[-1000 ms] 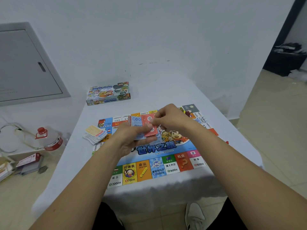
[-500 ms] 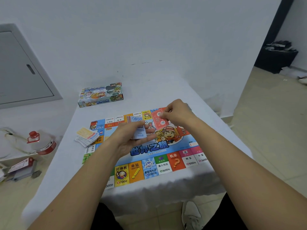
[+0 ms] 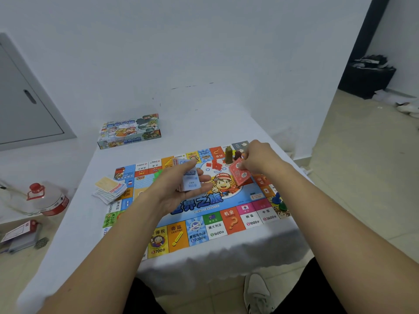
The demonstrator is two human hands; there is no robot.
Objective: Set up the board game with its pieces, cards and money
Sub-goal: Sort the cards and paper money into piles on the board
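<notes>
The colourful game board lies flat on the white table. Above its middle, my left hand grips a stack of cards with a pale blue one on top. My right hand pinches a single red card low over the board's far right part. Small red pieces and upright tokens stand near the far right corner. Blue and green pieces sit at the board's right edge. A fanned pile of cards lies at the board's left edge.
The game box sits at the table's far left, near the white wall. A plastic jug with a red cap and a packet are on the floor at the left. A shoe shows below the table's front edge.
My right hand drew a red card off the stack and carried it right and away, over the board's far right part. My left hand kept the stack and tipped it slightly.
</notes>
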